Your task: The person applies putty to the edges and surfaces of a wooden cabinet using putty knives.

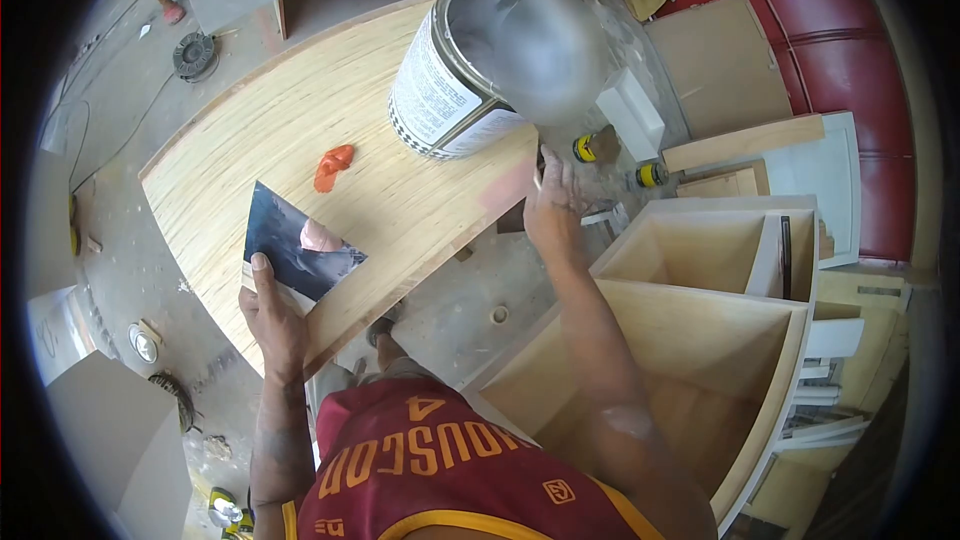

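Observation:
My left hand (275, 325) grips a dark, glossy flat sheet (285, 230) by its lower edge, thumb on top. On the sheet sits a lump of pink putty (319, 237). My right hand (556, 202) is closed at the right edge of a pale wooden board (400, 210), beside a pink smear (507, 190) on the wood. Whatever its fingers hold is too hidden to name. A large open can (440, 80) with a white label stands on the board. Left of the can lies an orange-red blob of paste (334, 166).
An open wooden cabinet (640, 365) with compartments stands close on my right. Two small yellow-and-black cans (650, 175) are beyond it. A black coil (195, 57) with a cord lies on the floor at upper left. Panels lean by a red padded surface (840, 70).

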Motion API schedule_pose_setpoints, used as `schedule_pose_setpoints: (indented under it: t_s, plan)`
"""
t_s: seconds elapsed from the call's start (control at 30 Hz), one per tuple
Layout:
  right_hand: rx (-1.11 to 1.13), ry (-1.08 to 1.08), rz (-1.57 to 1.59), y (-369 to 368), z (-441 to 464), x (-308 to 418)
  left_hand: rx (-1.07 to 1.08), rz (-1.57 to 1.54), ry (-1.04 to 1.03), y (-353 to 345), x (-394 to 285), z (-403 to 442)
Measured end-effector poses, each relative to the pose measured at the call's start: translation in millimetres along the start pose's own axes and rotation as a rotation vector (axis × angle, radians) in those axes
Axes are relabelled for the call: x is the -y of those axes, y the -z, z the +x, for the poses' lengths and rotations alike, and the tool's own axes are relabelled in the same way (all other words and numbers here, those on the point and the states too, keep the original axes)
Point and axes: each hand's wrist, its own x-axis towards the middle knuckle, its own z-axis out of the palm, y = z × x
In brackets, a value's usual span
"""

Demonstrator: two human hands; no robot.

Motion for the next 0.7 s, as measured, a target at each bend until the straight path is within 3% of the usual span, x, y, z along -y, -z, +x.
schedule_pose_setpoints:
  t_s: [0.23,0.33,0.43,0.57,0.7]
  plan:
    - [-0.008,0.063,-0.232,1,-37,24,0.085,-0.009,-0.008,6,-2,1]
    - [0.158,0.13,-0.363,21,-64,41,0.057,-0.003,0.002,5,-1,2]
    - [0.363,0.105,-0.178,54,-59,50,0.089,-0.033,-0.018,5,-1,3]
    - [0.126,-0.082,-0.001,59,2,12,0.055,-0.061,0.001,10,5,4]
    - [0.206,-0.056,-0.088,42,27,-5,0.04,0.014,-0.002,1,-6,-1]
